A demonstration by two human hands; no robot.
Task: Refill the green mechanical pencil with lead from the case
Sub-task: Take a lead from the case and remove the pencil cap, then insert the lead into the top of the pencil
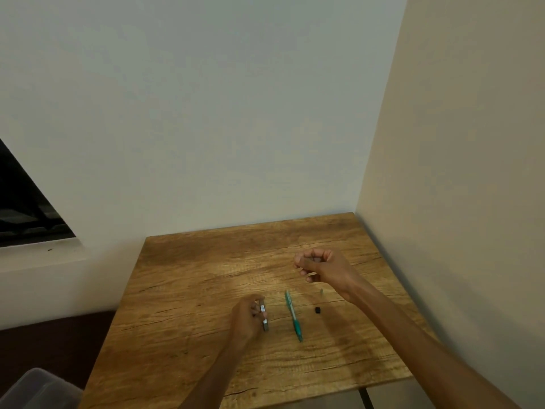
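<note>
Green pencil (293, 315) flat between case-holding left hand (246, 317) and raised right hand (320, 265).

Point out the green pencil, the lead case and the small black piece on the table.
green pencil (292, 314): head view, middle of the barrel.
lead case (264, 317): head view, long edge showing beside the left hand's fingers.
small black piece (317, 310): head view, its centre.

Print on green pencil (292, 312) barrel, perhaps branding: too blurred, unreadable.
</note>
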